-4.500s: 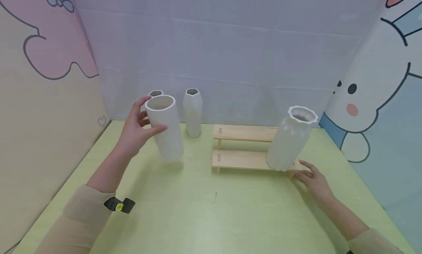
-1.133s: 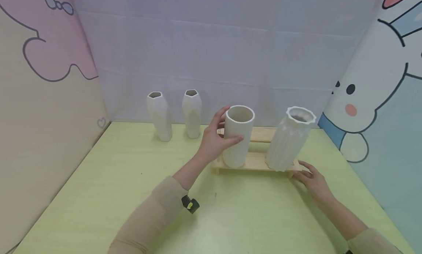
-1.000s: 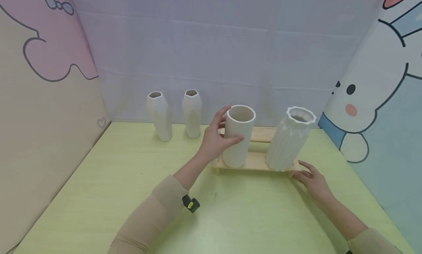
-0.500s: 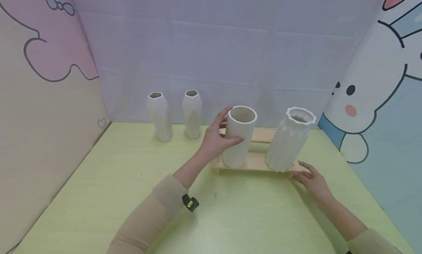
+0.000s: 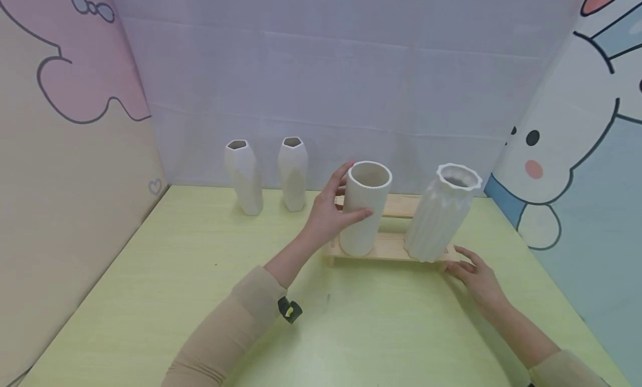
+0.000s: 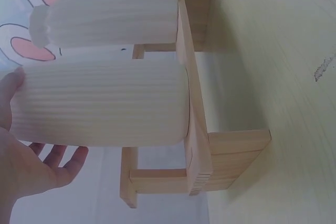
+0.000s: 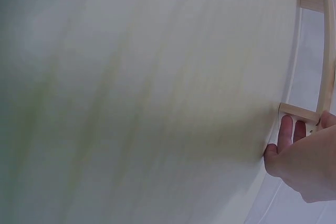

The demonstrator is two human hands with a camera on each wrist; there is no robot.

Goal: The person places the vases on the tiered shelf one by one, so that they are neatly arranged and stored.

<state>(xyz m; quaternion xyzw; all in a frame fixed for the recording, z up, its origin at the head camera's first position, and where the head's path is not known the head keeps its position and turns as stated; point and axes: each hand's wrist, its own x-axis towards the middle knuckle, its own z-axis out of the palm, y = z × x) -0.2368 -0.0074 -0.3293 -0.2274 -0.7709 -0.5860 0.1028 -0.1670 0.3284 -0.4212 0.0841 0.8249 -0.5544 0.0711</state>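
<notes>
My left hand grips a white cylindrical vase with fine ribs, thumb across its front and fingers behind. The vase stands at the left part of the lower board of a two-step wooden rack; in the left wrist view its base meets the board. Beside it on the same board is a white fluted vase with a scalloped rim. My right hand holds the rack's right front end; in the right wrist view its fingers curl at the rack's leg.
Two white faceted vases, one at the left and one nearer the rack, stand at the back of the pale green table. A pale back wall and cartoon-printed side walls enclose the table.
My left hand has carried the cylindrical vase rightward from the table's left side onto the rack's lower board. Over the last second it has shifted slightly right. My right hand stays at the rack.
</notes>
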